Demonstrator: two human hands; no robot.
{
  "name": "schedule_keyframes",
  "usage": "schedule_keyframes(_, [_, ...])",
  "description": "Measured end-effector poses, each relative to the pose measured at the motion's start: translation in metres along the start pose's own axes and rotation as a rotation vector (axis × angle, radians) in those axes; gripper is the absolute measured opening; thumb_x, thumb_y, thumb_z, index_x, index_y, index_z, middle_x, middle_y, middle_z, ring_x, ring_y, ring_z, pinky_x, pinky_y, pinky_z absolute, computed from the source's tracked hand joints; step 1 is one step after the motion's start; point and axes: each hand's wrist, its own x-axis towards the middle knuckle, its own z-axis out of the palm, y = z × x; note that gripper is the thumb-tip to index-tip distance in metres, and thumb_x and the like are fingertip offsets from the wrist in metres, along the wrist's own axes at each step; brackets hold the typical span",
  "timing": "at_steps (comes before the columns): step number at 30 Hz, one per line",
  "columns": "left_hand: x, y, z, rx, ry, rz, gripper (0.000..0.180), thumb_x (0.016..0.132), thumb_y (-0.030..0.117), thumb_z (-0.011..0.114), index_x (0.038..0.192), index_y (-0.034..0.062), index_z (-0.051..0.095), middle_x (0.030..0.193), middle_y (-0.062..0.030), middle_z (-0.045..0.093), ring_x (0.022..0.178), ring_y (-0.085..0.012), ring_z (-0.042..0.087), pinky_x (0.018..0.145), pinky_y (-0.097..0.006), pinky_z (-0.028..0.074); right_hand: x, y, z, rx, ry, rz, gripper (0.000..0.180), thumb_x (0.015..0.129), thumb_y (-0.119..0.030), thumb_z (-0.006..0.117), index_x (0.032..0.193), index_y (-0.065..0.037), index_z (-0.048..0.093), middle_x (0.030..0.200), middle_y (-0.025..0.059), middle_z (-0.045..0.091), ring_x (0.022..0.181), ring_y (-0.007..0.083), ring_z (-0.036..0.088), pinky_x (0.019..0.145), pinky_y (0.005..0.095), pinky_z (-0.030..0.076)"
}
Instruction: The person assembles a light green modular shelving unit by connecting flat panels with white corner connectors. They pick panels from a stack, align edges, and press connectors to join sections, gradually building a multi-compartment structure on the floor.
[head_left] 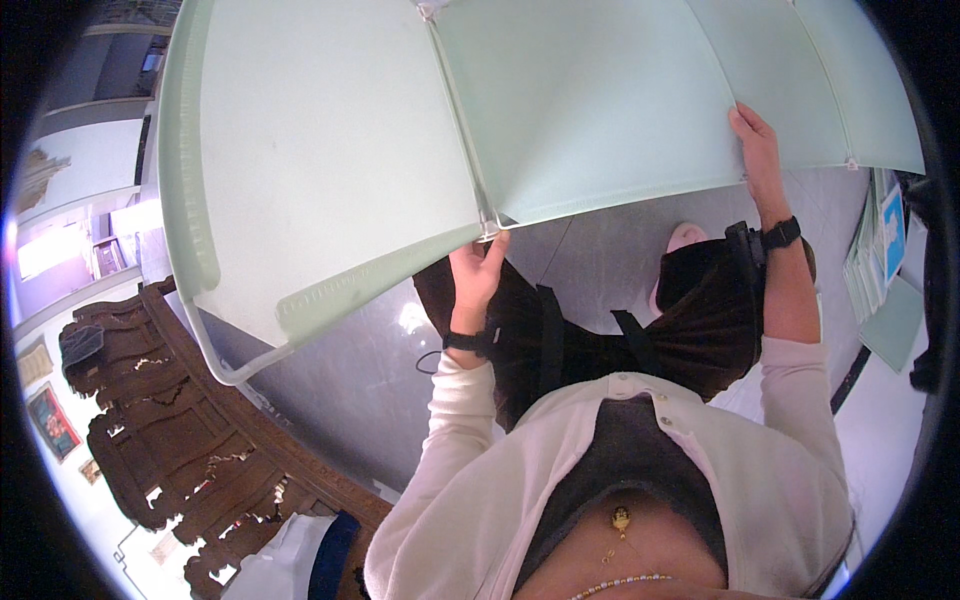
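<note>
A large pale green panel (330,130) of translucent plastic, made of hinged or joined sections with a white tube frame, fills the upper half of the view. My left hand (478,268) grips its lower edge at a seam between two sections. My right hand (755,145) holds the lower edge further right, fingers curled over the rim. Both wrists carry black bands. The panel is lifted above the grey floor (600,250).
A carved dark wooden piece of furniture (180,420) stands at the left. Stacked pale green sheets (880,270) lie at the right. A foot in a pink slipper (680,240) shows on the floor. A white and blue bag (300,560) sits lower left.
</note>
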Motion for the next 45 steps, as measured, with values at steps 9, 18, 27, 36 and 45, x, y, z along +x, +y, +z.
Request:
schedule_keyframes(9, [-0.001,0.002,0.002,0.010,0.024,0.023,0.028,0.080,-0.003,0.064,0.106,-0.0036,0.055,0.104,-0.0081,0.059,0.097,-0.0161,0.056,0.088,-0.029,0.043,-0.001,-0.003,0.002,-0.031,0.002,-0.005,0.046,0.089,-0.029,0.060,0.121,0.003,0.055,0.111,0.0061,0.061,0.100,0.0124,0.054,0.090,0.0248,0.040])
schedule_keyframes(18, [-0.005,-0.005,-0.008,-0.074,-0.053,-0.029,0.032,0.085,0.006,0.060,0.115,-0.0029,0.052,0.115,-0.0097,0.055,0.107,-0.0188,0.051,0.094,-0.033,0.039,-0.003,0.002,0.006,-0.225,0.078,-0.133,0.042,0.091,-0.030,0.053,0.116,0.004,0.057,0.102,0.0106,0.064,0.092,0.0167,0.056,0.083,0.0282,0.043])
schedule_keyframes(27, [0.047,-0.023,-0.031,-0.474,0.075,-0.120,0.043,0.092,0.032,0.045,0.127,0.0065,0.045,0.129,-0.0083,0.048,0.114,-0.0244,0.048,0.095,-0.039,0.039,0.009,0.003,0.003,-0.494,-0.035,-0.088,0.037,0.093,-0.031,0.046,0.095,0.004,0.057,0.078,0.0088,0.059,0.073,0.0137,0.048,0.069,0.0318,0.041])
schedule_keyframes(36, [0.040,-0.021,-0.022,-0.189,0.094,-0.117,0.038,0.093,0.030,0.045,0.121,0.0056,0.047,0.122,-0.0084,0.049,0.107,-0.0234,0.049,0.090,-0.038,0.041,0.003,-0.002,0.013,-0.262,0.012,-0.169,0.043,0.095,-0.035,0.044,0.088,0.006,0.053,0.076,0.0099,0.057,0.072,0.0145,0.046,0.068,0.0314,0.041])
schedule_keyframes(45, [0.030,-0.013,-0.028,-0.092,0.095,-0.111,0.033,0.093,0.029,0.046,0.115,0.0048,0.048,0.115,-0.0085,0.051,0.101,-0.0224,0.051,0.085,-0.037,0.042,0.006,0.003,0.014,-0.421,0.025,-0.184,0.046,0.095,-0.037,0.041,0.082,0.006,0.047,0.071,0.0149,0.050,0.067,0.0222,0.045,0.065,0.0363,0.039])
